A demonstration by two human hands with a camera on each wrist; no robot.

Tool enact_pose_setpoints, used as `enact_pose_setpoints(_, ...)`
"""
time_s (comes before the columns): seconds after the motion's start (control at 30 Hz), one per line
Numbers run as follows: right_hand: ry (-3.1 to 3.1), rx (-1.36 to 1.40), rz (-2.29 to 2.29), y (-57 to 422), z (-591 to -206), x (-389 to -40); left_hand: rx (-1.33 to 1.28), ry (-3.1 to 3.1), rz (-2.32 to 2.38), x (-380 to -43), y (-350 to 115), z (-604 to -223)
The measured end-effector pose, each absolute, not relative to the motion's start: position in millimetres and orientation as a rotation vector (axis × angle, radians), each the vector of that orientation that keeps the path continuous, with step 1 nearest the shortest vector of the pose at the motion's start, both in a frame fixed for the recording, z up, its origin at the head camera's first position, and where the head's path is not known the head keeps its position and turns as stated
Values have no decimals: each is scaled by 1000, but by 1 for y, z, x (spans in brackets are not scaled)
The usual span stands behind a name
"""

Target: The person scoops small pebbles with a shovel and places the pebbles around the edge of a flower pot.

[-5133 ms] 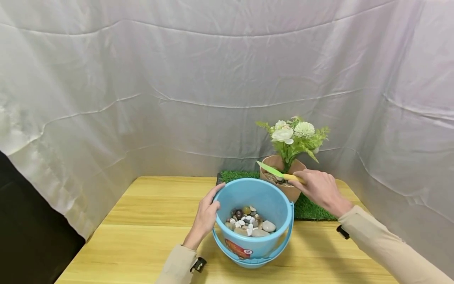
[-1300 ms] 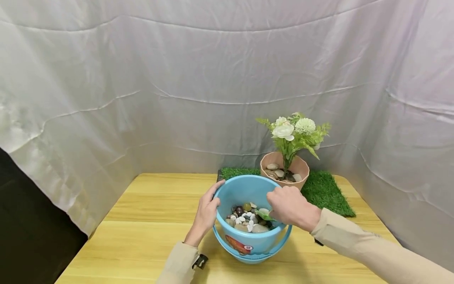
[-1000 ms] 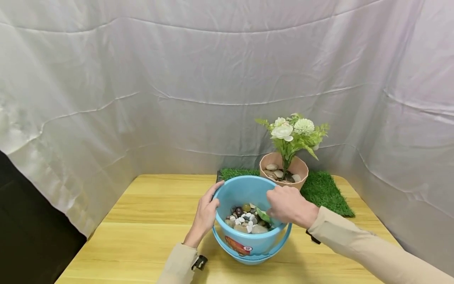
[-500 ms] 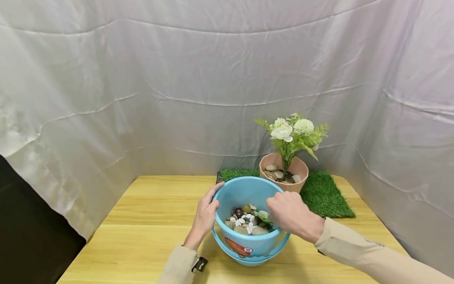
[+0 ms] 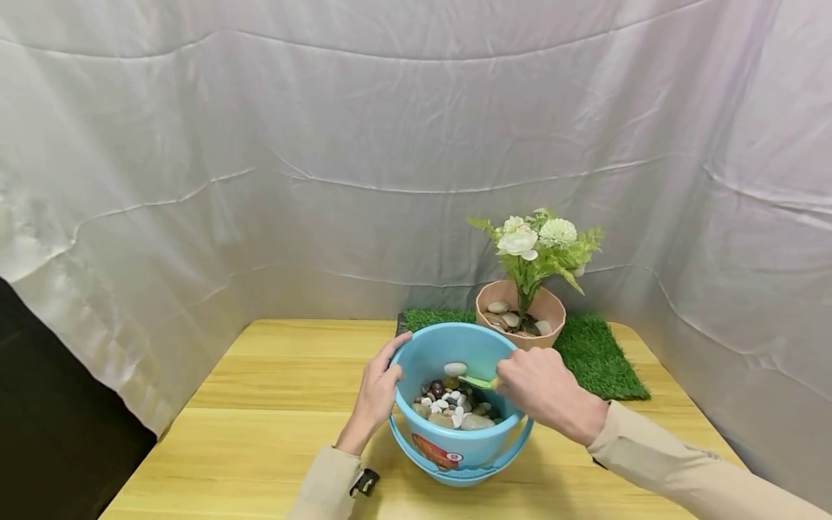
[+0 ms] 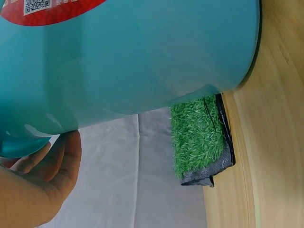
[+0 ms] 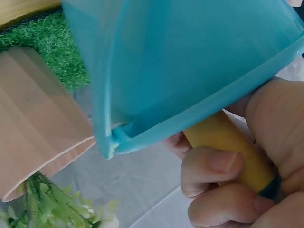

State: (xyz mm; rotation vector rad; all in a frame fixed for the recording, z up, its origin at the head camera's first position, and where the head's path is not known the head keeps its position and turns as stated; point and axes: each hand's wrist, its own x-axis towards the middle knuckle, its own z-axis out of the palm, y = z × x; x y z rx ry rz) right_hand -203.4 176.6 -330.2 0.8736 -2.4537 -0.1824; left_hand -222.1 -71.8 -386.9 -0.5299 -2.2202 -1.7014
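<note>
A light blue bucket [image 5: 495, 446] holds several mixed pebbles [image 5: 448, 404]. My left hand [image 5: 377, 390] grips its left rim, and in the left wrist view the fingers [image 6: 69, 161] curl over the edge. Over the right rim reaches my right hand [image 5: 549, 390], which grips a small garden trowel [image 5: 479, 382] with a green blade and yellow handle [image 7: 228, 147]. The blade points left inside the bucket, above the pebbles. At its tip is a pale oval pebble [image 5: 455, 369]; I cannot tell whether it rests on the blade or against the wall.
Behind the bucket, a pink flowerpot [image 5: 542, 339] with white flowers [image 5: 518, 242] and some stones stands on an artificial grass mat [image 5: 598, 357]. All this is on a wooden table [image 5: 273, 426]. Grey cloth [image 5: 364, 144] hangs around the back and sides.
The trowel went from above the flowerpot down into the bucket, dug at the right side, then rose. The pale pebble moved up and left with it. My left hand stays on the rim.
</note>
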Motion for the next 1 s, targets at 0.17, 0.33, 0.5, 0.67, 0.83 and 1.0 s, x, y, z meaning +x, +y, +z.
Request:
enact_pose_setpoints(0.17,-2391,972,-202,184,-333,-214,-523,-2222,-1700,-222,-73,-388)
enact_pose_setpoints(0.33,-2347,1054,-228,186,-336,-220,-518,-2223,-1702,-223,-74,-390)
enact_pose_setpoints(0.5,-2301,1122,-209,185,-338,-224,-520,-2220,-1706,-223,-74,-390)
enact_pose_setpoints(0.67,-2331,1142,-199,185,-340,-231,-527,-2224,-1700,-223,-73,-391)
enact_pose_setpoints(0.83,-2365,1166,-189,187,-339,-235,-536,-2224,-1695,-222,-73,-391)
enact_pose_setpoints(1.0,-2372,1227,-134,194,-330,-235,-543,-2220,-1691,-224,-73,-391)
